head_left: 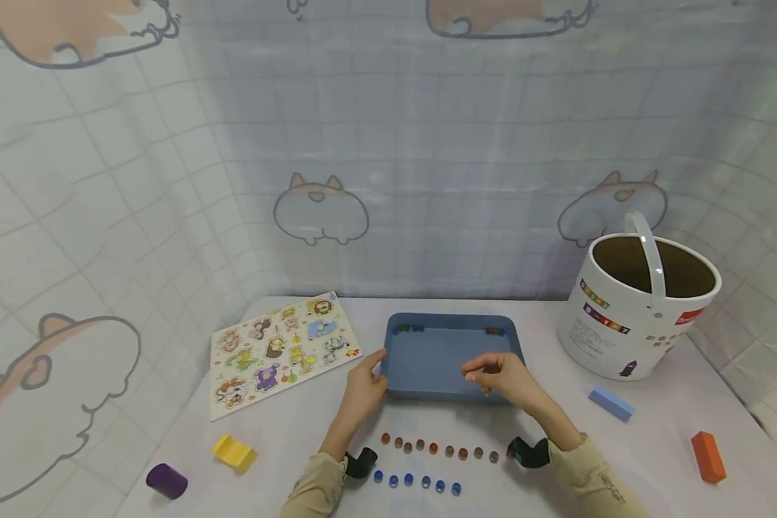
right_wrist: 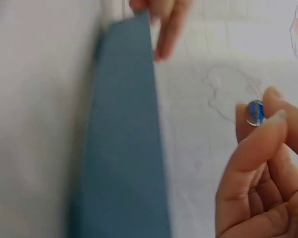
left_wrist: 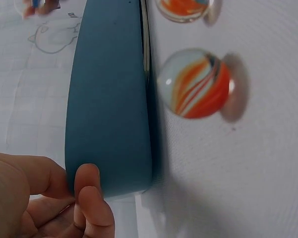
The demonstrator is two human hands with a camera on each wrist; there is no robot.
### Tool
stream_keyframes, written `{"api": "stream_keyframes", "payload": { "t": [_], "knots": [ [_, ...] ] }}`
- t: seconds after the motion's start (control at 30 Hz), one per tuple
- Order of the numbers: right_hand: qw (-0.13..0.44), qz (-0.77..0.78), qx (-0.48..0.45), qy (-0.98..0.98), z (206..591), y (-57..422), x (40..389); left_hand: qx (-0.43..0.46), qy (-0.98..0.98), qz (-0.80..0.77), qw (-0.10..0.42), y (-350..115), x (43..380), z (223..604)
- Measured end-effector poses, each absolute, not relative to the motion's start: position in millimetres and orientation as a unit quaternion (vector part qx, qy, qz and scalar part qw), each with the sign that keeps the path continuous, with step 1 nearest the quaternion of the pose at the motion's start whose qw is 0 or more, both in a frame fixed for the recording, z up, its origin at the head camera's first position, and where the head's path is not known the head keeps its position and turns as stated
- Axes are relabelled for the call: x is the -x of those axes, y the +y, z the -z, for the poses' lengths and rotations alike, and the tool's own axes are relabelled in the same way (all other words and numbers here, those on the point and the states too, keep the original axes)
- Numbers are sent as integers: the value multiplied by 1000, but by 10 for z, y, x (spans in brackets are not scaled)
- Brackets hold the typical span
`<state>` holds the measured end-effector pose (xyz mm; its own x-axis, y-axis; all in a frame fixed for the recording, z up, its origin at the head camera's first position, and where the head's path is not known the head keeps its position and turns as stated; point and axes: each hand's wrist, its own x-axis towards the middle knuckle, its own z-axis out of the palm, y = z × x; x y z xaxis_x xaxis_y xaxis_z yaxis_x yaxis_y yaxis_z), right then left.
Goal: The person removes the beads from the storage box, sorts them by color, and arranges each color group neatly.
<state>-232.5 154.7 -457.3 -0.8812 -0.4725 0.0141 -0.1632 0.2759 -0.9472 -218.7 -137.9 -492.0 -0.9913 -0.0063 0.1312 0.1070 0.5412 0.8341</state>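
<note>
A shallow blue tray (head_left: 421,370) lies in the middle of the table. My left hand (head_left: 365,388) grips its left side near the front corner, fingers bent at the wall in the left wrist view. Over the tray's right half, my right hand (head_left: 508,378) pinches a clear marble with blue inside (right_wrist: 256,113) between thumb and fingertips. A few blue marbles (head_left: 417,328) sit in the tray's back left corner, and reddish marbles (head_left: 494,331) in the back right. In front of the tray runs a row of orange-swirled marbles (head_left: 433,447), with a row of blue marbles (head_left: 409,479) nearer me.
An animal puzzle board (head_left: 285,352) lies left of the tray. A yellow block (head_left: 234,453) and a purple cylinder (head_left: 166,480) are at front left. On the right stand a white bucket (head_left: 596,331), a blue block (head_left: 611,403) and an orange block (head_left: 709,457).
</note>
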Motion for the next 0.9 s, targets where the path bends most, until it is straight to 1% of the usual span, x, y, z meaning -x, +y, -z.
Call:
{"api": "stream_keyframes", "payload": {
  "t": [0.2,0.5,0.67,0.9],
  "knots": [
    [173,587,194,767,4688,1544,1961,26,-877,477,62,-1400,2178,4918],
    [258,619,161,724,5036,1564,1409,34,-877,475,68,-1376,2185,4923],
    [272,595,174,736,5149,1578,1287,35,-878,474,66,-1378,2174,4928],
    [271,572,188,751,5183,1562,1278,35,-878,473,66,-1372,2171,4922]
  ]
}}
